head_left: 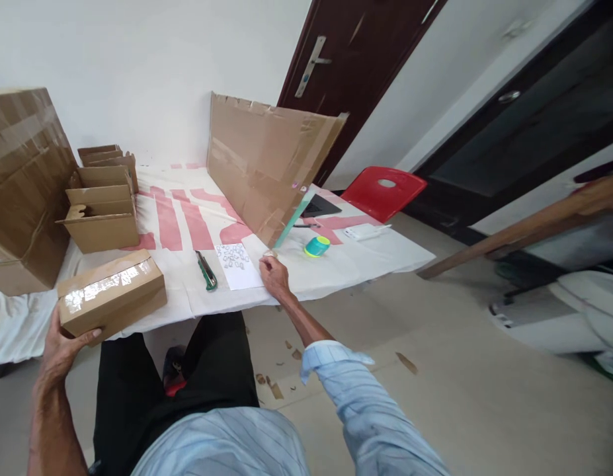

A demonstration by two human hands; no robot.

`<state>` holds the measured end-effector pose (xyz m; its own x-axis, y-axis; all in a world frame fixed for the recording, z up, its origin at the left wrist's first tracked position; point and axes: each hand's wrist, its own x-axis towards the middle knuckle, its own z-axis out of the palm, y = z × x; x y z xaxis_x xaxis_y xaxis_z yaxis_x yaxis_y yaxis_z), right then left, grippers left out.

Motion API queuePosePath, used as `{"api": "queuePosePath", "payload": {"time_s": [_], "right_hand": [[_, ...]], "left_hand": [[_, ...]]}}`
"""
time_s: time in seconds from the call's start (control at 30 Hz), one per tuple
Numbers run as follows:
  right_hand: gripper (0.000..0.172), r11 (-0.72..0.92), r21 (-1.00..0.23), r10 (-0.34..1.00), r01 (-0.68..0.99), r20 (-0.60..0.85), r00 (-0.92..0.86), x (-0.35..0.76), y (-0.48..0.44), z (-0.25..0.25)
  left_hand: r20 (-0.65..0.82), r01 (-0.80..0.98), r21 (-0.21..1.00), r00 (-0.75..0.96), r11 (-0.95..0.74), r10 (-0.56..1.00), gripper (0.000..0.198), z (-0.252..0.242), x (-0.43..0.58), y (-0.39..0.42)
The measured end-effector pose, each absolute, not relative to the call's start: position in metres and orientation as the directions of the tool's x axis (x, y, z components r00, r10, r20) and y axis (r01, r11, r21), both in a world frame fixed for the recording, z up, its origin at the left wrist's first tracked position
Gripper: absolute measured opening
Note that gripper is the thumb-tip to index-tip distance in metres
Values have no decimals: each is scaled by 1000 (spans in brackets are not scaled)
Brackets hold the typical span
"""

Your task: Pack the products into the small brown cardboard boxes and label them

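Observation:
My left hand [63, 347] grips the near end of a small taped cardboard box [112, 291] that rests on the table's front edge. My right hand [275, 274] rests on the white table cover, fingers curled around a small pale object I cannot name, right beside a white sheet [237, 266] covered with small printed marks. A green utility knife [205, 270] lies between the box and the sheet. A teal tape roll [317, 246] sits to the right of my right hand.
A big cardboard panel [266, 165] stands upright across the table [336, 264]. Open small cartons [102, 208] and a large taped box [23, 185] crowd the left. A red chair [385, 192] and dark doors are behind. Cardboard scraps litter the floor.

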<state>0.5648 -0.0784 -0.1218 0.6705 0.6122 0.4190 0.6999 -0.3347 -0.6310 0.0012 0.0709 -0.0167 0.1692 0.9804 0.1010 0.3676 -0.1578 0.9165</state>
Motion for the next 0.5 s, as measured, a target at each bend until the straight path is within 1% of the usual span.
{"api": "queuePosePath", "payload": {"time_s": [0.13, 0.27, 0.4, 0.5], "right_hand": [[21, -395, -618, 561, 680, 423, 711, 573, -101, -131], [17, -424, -584, 563, 693, 430, 706, 574, -103, -135], [14, -446, -555, 568, 702, 431, 701, 571, -98, -135], [15, -455, -537, 575, 710, 432, 695, 570, -99, -134]], "left_hand": [[123, 390, 903, 170, -181, 978, 114, -19, 0, 73], [120, 422, 891, 135, -167, 983, 110, -18, -1, 75], [91, 436, 887, 166, -155, 982, 112, -14, -1, 76], [61, 455, 880, 167, -131, 984, 109, -7, 1, 76]]}}
